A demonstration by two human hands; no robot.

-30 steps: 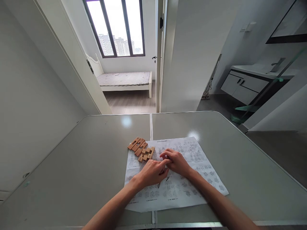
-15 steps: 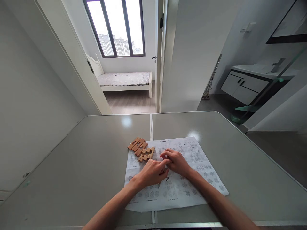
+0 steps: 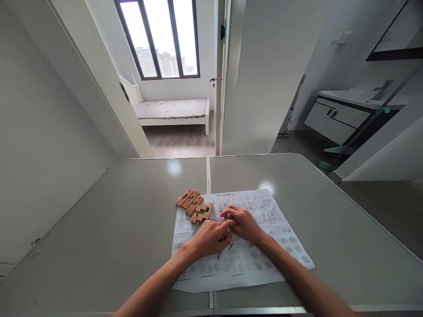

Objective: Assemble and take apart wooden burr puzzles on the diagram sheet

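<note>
Over a printed instruction sheet (image 3: 261, 259), my left hand (image 3: 214, 237) and my right hand (image 3: 243, 223) meet, with the fingertips touching. The fingers of both are curled in, and whatever lies between them, if anything, is hidden. Just beyond my left hand, lighter notched wooden puzzle pieces (image 3: 202, 213) lie close together on the sheet's upper left. Against them rest several redder-brown notched wooden pieces (image 3: 191, 200), side by side and partly over the paper's corner. Small line diagrams and text cover the sheet.
A grey table (image 3: 115, 237) with a metal-edged seam (image 3: 208, 174) down its middle carries everything. Beyond its far edge are a doorway, a bed (image 3: 175, 109) and a window. A washbasin cabinet (image 3: 340, 115) stands in a room at the right.
</note>
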